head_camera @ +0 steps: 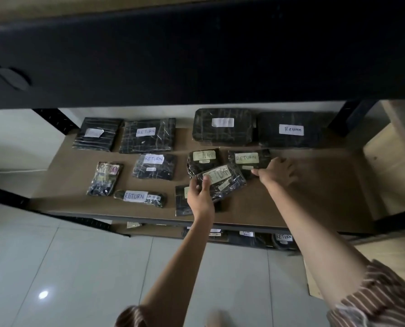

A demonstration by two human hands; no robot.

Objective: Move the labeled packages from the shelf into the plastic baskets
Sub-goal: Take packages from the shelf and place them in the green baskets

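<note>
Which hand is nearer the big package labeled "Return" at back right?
Right. The right hand is just in front of the "Return" package; the left hand is farther left, holding a smaller package.

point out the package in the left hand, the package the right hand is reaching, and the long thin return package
package in left hand point(222, 182), head view, plastic wrap
package at right hand point(247, 159), head view, yellow label
long thin package point(135, 196), head view, white label

Glossy plastic-wrapped packages point(221, 181) (paper labels)
</note>
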